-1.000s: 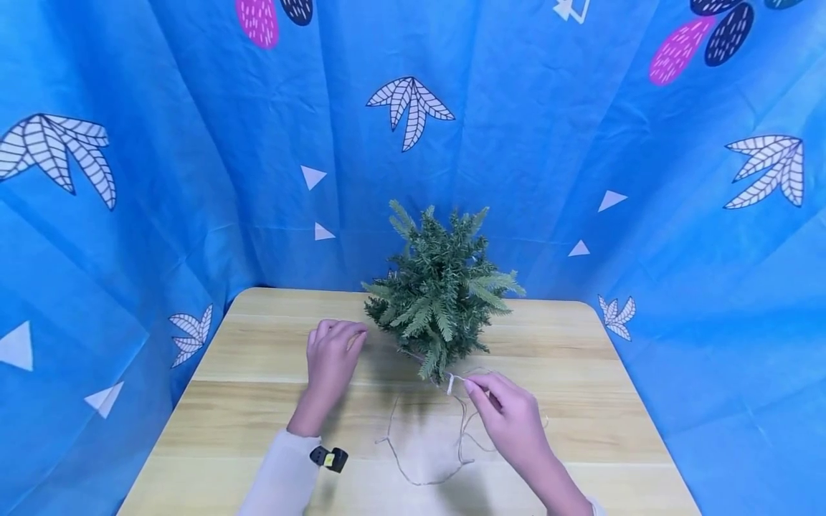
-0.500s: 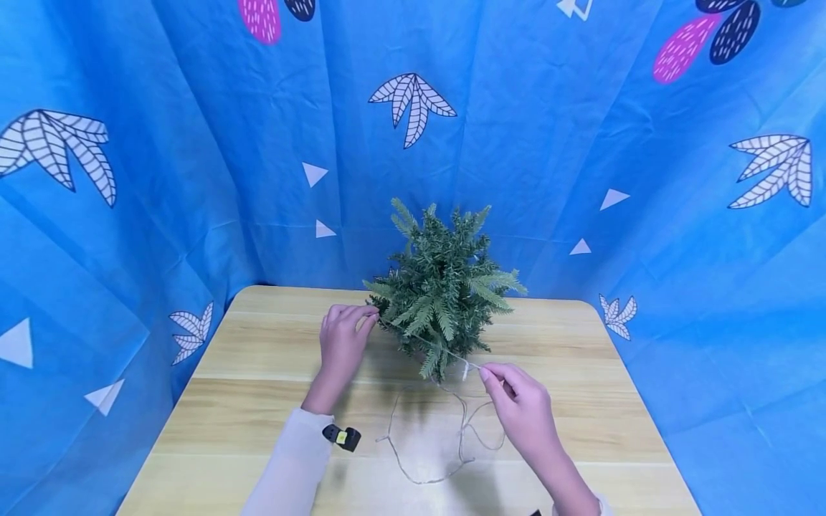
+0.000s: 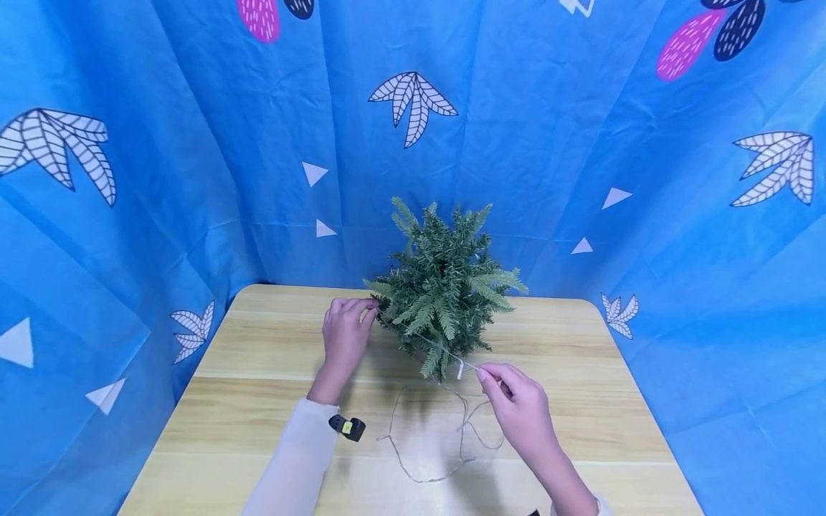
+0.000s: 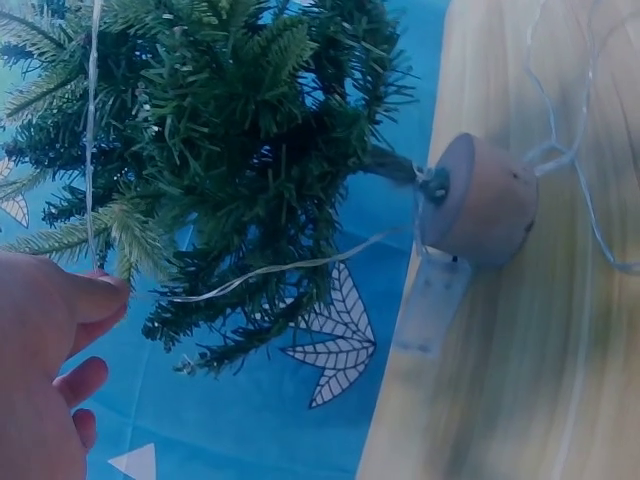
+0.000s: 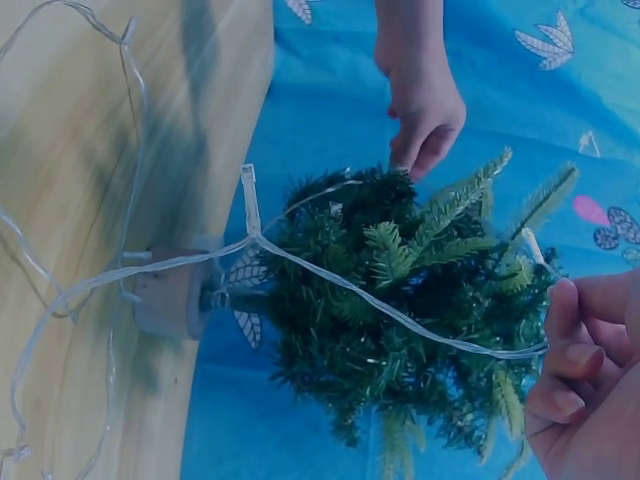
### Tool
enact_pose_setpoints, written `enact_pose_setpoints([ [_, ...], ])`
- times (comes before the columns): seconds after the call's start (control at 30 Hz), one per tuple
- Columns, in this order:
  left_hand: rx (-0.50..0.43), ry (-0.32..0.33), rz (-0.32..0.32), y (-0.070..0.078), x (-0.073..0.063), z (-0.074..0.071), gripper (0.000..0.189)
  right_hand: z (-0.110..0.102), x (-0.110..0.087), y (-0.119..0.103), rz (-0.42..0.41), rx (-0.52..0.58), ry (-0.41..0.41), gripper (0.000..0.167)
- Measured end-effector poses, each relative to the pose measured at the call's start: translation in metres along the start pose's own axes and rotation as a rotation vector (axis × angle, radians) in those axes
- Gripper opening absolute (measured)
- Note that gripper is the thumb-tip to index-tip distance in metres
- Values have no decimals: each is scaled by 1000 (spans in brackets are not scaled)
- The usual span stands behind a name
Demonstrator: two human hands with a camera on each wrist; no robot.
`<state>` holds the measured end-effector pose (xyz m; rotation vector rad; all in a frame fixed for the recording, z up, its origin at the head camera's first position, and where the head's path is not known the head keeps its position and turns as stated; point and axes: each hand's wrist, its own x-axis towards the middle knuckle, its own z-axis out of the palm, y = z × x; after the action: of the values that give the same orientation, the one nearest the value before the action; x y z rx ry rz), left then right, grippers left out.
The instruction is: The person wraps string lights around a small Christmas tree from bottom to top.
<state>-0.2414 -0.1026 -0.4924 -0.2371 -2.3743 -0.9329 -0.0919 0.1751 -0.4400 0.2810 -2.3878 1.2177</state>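
Observation:
A small artificial Christmas tree (image 3: 445, 287) stands upright at the back of the table. Its round base (image 4: 485, 205) shows in the left wrist view. My left hand (image 3: 343, 337) is at the tree's left side and pinches the thin wire of a string of lights (image 4: 265, 272) between thumb and fingertips. In front of the tree, to the right, my right hand (image 3: 519, 401) pinches another stretch of it. The wire runs across the front of the branches between both hands. A small clear bulb (image 5: 251, 200) sticks up from the wire near the right hand.
Loose loops of the wire (image 3: 422, 481) lie on the wooden table (image 3: 258, 401) in front of the tree. A pale, translucent flat piece (image 4: 435, 305) sits beside the base. A blue patterned curtain (image 3: 535, 143) surrounds the table on the sides shown.
My left hand has moved forward and right to the tree's left side. My right hand has shifted slightly right. The wire now stretches higher across the tree's lower front.

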Motion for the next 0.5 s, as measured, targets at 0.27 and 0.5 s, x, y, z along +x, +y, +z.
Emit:
enact_pose_setpoints([
  [0.27,-181,-77,-114,4,3,5,15,-5,1,5,24,38,85,8],
  [0.5,-314,-130,-214,9,2,3,18,-9,0,9,78,37,116,7],
])
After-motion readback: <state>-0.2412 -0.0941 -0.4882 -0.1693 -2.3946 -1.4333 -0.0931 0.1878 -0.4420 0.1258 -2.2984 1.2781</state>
